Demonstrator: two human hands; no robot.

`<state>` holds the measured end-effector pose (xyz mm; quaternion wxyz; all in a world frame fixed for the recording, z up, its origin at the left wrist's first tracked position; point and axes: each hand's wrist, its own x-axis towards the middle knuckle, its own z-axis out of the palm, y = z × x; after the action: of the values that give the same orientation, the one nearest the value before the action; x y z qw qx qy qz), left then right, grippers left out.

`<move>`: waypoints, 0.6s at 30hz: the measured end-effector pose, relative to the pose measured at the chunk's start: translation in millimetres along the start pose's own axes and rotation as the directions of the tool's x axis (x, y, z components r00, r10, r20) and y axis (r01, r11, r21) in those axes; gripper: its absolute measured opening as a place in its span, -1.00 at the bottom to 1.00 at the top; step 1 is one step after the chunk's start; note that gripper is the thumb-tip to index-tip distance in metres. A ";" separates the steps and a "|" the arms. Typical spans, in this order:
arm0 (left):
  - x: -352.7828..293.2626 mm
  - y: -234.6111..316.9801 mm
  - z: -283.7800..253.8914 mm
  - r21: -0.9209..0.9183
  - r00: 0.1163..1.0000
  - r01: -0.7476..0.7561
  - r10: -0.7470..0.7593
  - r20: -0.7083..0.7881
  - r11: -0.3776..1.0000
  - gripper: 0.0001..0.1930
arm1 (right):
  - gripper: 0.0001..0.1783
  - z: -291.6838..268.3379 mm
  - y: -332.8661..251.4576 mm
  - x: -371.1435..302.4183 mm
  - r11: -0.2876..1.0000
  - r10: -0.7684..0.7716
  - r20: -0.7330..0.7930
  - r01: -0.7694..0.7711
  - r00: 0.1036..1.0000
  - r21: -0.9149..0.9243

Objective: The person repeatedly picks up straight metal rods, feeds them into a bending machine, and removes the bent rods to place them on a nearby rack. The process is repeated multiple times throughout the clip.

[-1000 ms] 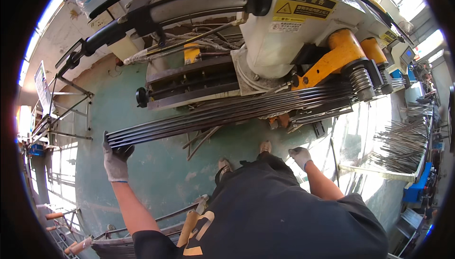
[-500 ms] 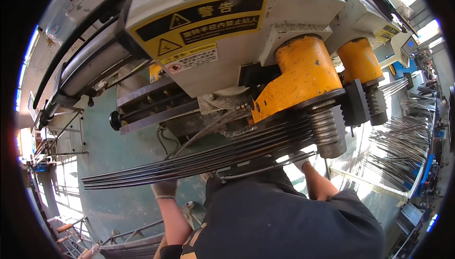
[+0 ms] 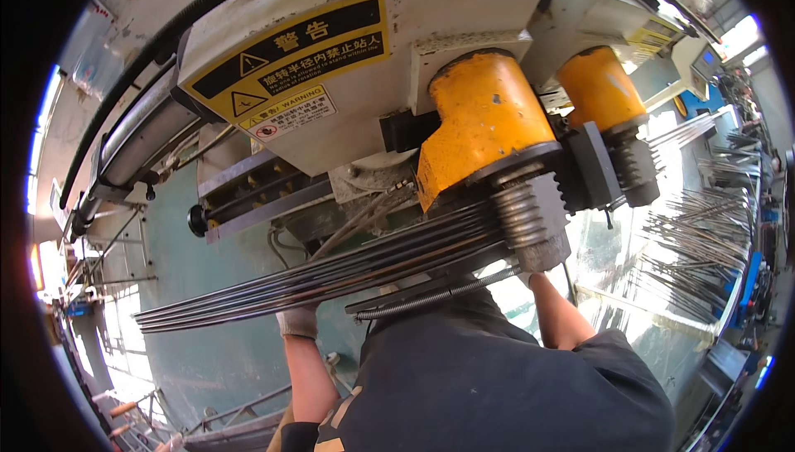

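Note:
A bundle of long dark metal tubes [image 3: 331, 274] runs across in front of me, its right end going in beneath the machine's grooved round die [image 3: 517, 220]. My left hand [image 3: 298, 320], in a pale glove, is at the near underside of the bundle, left of my body. The tubes hide its fingers, so its grip cannot be made out. My right hand [image 3: 527, 279] is at the foot of the die and mostly hidden by it; its fingers do not show. A flexible ribbed conduit [image 3: 439, 295] lies along the bar between my body and the bundle.
The machine's white housing [image 3: 356, 55] with a yellow warning label fills the upper middle. Two orange cylindrical heads [image 3: 489, 113] jut from it. At left are a metal cylinder [image 3: 137, 146] and black hoses. Many loose metal rods [image 3: 696, 253] are piled on a rack at right.
The machine and its orange heads sit further left in the picture. The bundle has shifted slightly left, and more of my left glove shows beneath it. My right hand is more hidden by the die.

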<state>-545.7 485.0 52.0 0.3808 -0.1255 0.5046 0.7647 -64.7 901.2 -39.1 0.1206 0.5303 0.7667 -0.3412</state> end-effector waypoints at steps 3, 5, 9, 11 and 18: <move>-1.7 -0.8 9.7 -0.124 0.998 0.060 -0.056 0.035 0.990 -0.61 | -0.50 21.2 -17.0 -41.1 0.986 0.055 -0.024 -0.051 0.998 0.158; -6.7 -5.8 5.6 -0.092 0.994 0.054 -0.044 0.105 0.994 -0.61 | -0.45 25.2 -19.7 -61.9 0.911 0.199 -0.110 -0.143 0.974 0.387; -18.8 0.4 -16.8 -0.004 0.993 0.094 -0.093 0.076 0.996 -0.63 | -0.62 -6.1 -54.7 -93.2 0.801 0.251 -0.392 0.037 0.885 0.597; -20.0 8.2 -26.4 0.041 0.991 0.082 -0.086 0.106 0.996 -0.62 | -0.62 -50.1 -93.1 -117.1 0.762 0.215 -0.533 0.200 0.818 0.616; -56.8 67.4 -13.3 -0.107 0.946 -0.088 0.117 0.303 0.990 -0.60 | -0.44 -146.6 -167.4 -114.1 0.122 0.423 -0.606 0.620 0.674 0.775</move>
<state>-557.5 434.0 124.2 0.4086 0.0046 0.4089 0.8160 -142.0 878.9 197.7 -0.6024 0.4922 0.3518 -0.5207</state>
